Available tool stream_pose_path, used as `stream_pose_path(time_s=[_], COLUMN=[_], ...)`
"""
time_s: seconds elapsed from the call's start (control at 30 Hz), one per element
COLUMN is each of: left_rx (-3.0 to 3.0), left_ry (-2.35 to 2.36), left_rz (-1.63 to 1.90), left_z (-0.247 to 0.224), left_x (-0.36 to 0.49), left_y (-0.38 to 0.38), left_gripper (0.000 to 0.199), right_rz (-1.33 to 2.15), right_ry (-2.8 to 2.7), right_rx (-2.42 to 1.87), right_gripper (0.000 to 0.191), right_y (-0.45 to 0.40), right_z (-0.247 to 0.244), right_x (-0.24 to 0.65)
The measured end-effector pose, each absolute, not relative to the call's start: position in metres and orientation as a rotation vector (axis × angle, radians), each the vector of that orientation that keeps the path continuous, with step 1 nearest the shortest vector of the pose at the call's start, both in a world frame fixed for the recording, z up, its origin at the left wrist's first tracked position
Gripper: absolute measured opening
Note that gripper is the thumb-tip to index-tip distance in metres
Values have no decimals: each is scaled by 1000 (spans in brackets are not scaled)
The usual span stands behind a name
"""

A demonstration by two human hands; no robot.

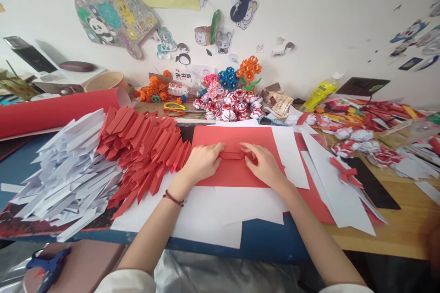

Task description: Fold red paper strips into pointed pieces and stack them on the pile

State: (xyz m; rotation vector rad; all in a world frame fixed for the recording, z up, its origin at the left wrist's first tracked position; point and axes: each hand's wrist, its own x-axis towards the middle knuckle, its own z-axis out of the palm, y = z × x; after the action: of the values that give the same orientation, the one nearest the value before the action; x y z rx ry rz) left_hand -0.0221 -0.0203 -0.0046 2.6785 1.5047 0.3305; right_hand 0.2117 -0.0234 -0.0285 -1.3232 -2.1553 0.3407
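A small folded red paper strip lies level between my two hands, just over a large red sheet. My left hand pinches its left end between thumb and fingers. At the right end, the thumb and fingers of my right hand close on it in the same way. Close to my left hand is a heap of folded red paper pieces, with a heap of folded white paper pieces farther left. White sheets stick out under the red one.
Behind the sheets stand red-and-white paper flowers, an orange flower pot piece and yellow-handled scissors. A red paper roll lies at left. Paper scraps and a yellow bottle are at right. Blue scissors rest below left.
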Motion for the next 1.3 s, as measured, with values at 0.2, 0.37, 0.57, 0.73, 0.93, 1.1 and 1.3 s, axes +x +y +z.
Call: stream_pose_path(time_s=[0.2,0.37,0.57,0.73,0.93,1.1,1.3], left_rx=[2935,3008,2889,2679,2453,2361,2312], left_ry=[1376,1309,1416,1543,1558,1583,1663], left_rz=[223,228,287,409,553,607,586], left_z=[-4,-6,-9,-9,-10,-13,-15], left_x=[-23,-25,-22,-19,-16,-16,-11], left_y=[-17,-16,-17,-19,-20,-18,-19], left_gripper=[17,21,24,23,17,15,16], right_rz=[258,199,164,171,221,297,340], right_ry=[-2211,-2266,-2291,-2256,-2148,-2037,-2003], right_rx=[-1326,-1279,-1256,-1303,-1395,-1457,-1491], right_gripper=[29,17,13,14,11,11,12], right_y=[-26,-24,-25,-25,-24,-21,-18], right_z=[-24,-24,-25,-27,-27,-31,-32], right_x=[213,215,214,212,206,202,200])
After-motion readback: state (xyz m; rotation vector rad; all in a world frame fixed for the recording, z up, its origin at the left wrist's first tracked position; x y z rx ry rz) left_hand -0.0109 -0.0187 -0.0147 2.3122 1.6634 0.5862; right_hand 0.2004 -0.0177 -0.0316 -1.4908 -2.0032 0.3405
